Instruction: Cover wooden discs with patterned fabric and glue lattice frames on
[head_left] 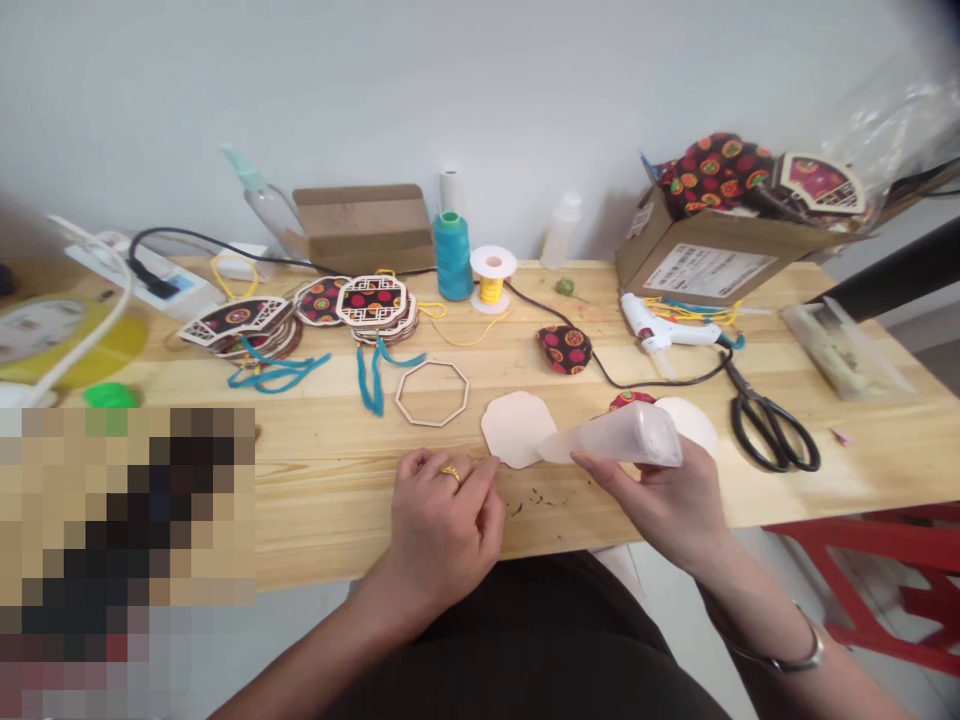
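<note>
A pale, flat piece with a scalloped outline lies on the wooden table. My left hand, fingers curled, presses on its lower left edge with the fingertips. In my right hand is a translucent squeeze bottle, tilted so its nozzle reaches the right side of the pale piece. Whether liquid is coming out I cannot tell. Behind that bottle, a white round piece and a patterned fabric piece are partly hidden. An octagonal wooden frame sits beyond my left hand.
Black-handled scissors and a white glue gun with a black cord are at right. Behind stand a cardboard box, a teal thread cone and a yellow spool. Decorated stacks with teal cords lie left.
</note>
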